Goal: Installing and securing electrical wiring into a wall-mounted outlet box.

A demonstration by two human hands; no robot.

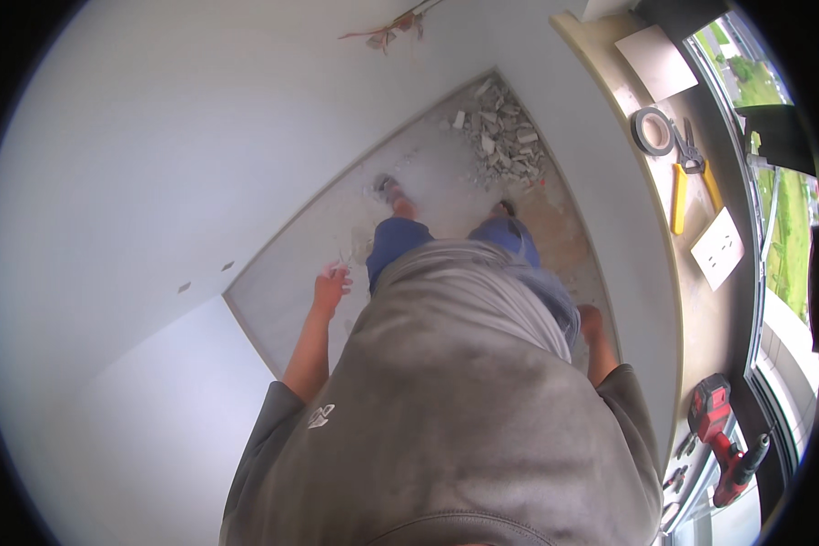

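My left hand (pixel 333 285) hangs out to the left of my blue shorts, above the dusty floor (pixel 291 273). Its fingers look loosely apart and a little blurred, and I make out nothing held in them. On the other side, my right hand (pixel 591 320) is down against my right hip, beside the grey cloth of my shirt and shorts. Its fingers are hidden there, so their shape does not show.
Broken rubble (pixel 500 136) lies in the far corner. Along the right, a window ledge (pixel 651 196) bears a tape roll (pixel 642 133), yellow-handled pliers (pixel 680 196), a socket plate (pixel 717 248), a blank plate (pixel 657 62) and a red cordless drill (pixel 723 446). Loose wires (pixel 396 32) protrude from the wall.
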